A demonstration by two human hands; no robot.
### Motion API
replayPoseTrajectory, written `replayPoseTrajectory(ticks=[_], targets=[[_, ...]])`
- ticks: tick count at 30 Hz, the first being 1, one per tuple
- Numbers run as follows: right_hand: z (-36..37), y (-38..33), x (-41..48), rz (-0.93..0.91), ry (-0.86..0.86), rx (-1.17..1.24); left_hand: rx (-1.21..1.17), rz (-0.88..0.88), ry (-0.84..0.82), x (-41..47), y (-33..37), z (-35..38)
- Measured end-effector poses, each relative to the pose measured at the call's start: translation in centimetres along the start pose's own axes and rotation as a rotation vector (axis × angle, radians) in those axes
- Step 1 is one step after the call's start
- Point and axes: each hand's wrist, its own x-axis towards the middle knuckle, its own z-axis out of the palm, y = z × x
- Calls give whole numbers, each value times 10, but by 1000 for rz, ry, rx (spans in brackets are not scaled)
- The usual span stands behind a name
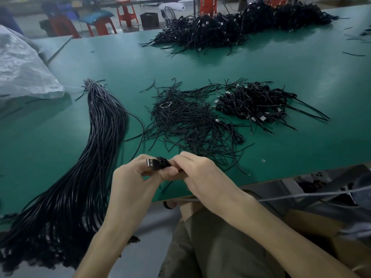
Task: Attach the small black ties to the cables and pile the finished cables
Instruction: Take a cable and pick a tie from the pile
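Both hands meet over the near edge of the green table (301, 63). My left hand (132, 177) grips a coiled black cable (158, 164) whose silver USB plug points left. My right hand (198, 171) pinches the same coil from the right; whether a tie sits between its fingers is hidden. A loose heap of small black ties (186, 119) lies just beyond the hands. To its right sits a small pile of tied cables (255, 102). A long bundle of straight black cables (90, 157) runs along the left and hangs off the table's front edge.
A large heap of black cables (230, 27) covers the far side of the table. A grey plastic sack (22, 69) lies at the left. Red stools and a blue chair stand behind the table. Cardboard boxes (321, 223) sit at my right, below the table edge.
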Motion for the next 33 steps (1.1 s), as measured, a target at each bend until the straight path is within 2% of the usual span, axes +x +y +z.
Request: replayPoseTrajectory(ticks=[5,10,13,18,21,23,26,31,33], targets=[[2,12,0,-5,26,-191,-37,-20,-15,6,-8,-6],[1,20,1,-4,-32,-289,218,-63,-138,18,-18,-11],[-1,22,6,-18,-41,-323,328,-92,-254,33,-18,-15],[-7,20,24,-75,-57,-436,443,81,-555,58,-14,-12],[-11,28,44,-72,-14,-501,482,120,-625,77,-16,-8],[-10,35,59,-65,16,-560,523,118,-629,96,-21,-5],[-6,48,84,-23,86,-549,361,26,-622,127,-31,1],[11,65,117,73,282,-571,369,124,-312,160,-51,22],[23,66,118,107,414,-578,156,40,-175,164,-68,27]])
